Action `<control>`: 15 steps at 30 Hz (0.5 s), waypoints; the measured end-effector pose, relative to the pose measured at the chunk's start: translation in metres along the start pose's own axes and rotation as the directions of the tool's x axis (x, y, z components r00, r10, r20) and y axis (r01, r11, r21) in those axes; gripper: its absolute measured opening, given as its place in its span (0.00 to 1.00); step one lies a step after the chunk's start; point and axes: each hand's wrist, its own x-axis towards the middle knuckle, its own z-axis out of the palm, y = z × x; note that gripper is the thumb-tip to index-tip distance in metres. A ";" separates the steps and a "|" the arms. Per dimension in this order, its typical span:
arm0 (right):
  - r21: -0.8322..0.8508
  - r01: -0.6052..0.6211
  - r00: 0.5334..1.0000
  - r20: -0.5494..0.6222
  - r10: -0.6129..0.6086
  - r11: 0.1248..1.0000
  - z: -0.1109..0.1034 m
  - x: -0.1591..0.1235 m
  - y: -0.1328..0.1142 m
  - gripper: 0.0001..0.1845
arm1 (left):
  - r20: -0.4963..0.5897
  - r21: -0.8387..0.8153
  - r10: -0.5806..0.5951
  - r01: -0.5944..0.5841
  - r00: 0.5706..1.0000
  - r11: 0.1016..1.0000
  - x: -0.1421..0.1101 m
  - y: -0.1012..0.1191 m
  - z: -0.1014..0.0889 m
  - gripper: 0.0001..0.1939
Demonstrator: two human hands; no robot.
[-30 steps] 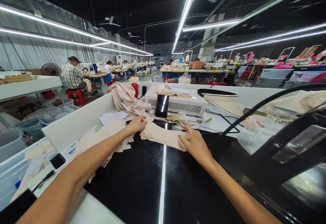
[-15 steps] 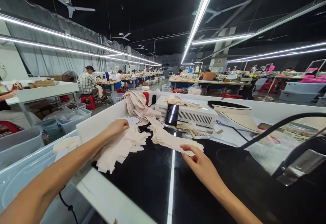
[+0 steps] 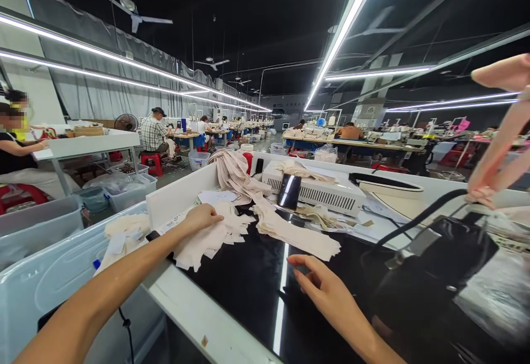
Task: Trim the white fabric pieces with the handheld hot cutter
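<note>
My left hand (image 3: pixel 202 218) is at the left fan of pale cream fabric pieces (image 3: pixel 211 242), its fingers curled together at the upper edge of the pieces. The fingertips are partly hidden, and I cannot tell how many pieces they hold. My right hand (image 3: pixel 321 284) hovers over the black tabletop (image 3: pixel 244 292) with thumb and fingers apart and nothing between them. Just beyond it lies a neat stack of cream fabric strips (image 3: pixel 298 234), apart from the fingers. A long bundle of pale pink fabric (image 3: pixel 234 173) drapes down from the table's back corner.
A phone (image 3: pixel 290 191) leans on a white vented box (image 3: pixel 323 187). At right hang a black cable (image 3: pixel 418 217), a dark object (image 3: pixel 439 264) and a pink strap (image 3: pixel 497 148). Plastic bins (image 3: pixel 111 264) stand at left. Other people sit at benches further off.
My right hand has drawn back from the fabric strip stack toward me. My left hand stays at the left pile. The view has turned slightly, and a pink strap now shows at right.
</note>
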 end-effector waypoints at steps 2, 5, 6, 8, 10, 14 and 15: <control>-0.006 0.021 1.000 0.021 -0.021 1.000 0.001 -0.005 -0.004 0.19 | -0.025 -0.073 0.000 -0.002 1.000 0.997 0.004 0.004 0.005 0.20; -0.007 0.036 0.997 0.067 -0.036 0.999 0.003 -0.012 -0.012 0.19 | -0.080 -0.201 0.033 -0.048 0.996 0.978 0.007 0.011 0.005 0.20; -0.002 0.037 0.996 0.084 -0.036 0.999 0.003 -0.014 -0.014 0.18 | -0.104 -0.243 0.049 -0.073 0.993 0.967 0.006 0.014 0.003 0.20; 0.016 0.023 0.993 0.116 -0.024 1.000 0.005 -0.018 -0.020 0.18 | -0.155 -0.322 0.083 -0.130 0.984 0.938 0.002 0.020 -0.004 0.20; 0.061 -0.020 0.990 0.144 0.011 0.998 0.008 -0.020 -0.026 0.19 | -0.198 -0.395 0.115 -0.187 0.973 0.899 -0.006 0.028 -0.012 0.16; 0.246 -0.147 0.979 0.172 0.106 0.958 0.017 -0.020 -0.039 0.28 | -0.180 -0.535 0.203 -0.269 0.963 0.801 -0.031 0.048 -0.018 0.12; 0.305 -0.171 0.978 0.164 0.126 0.937 0.019 -0.020 -0.042 0.31 | -0.144 -0.572 0.232 -0.272 0.962 0.774 -0.038 0.053 -0.016 0.12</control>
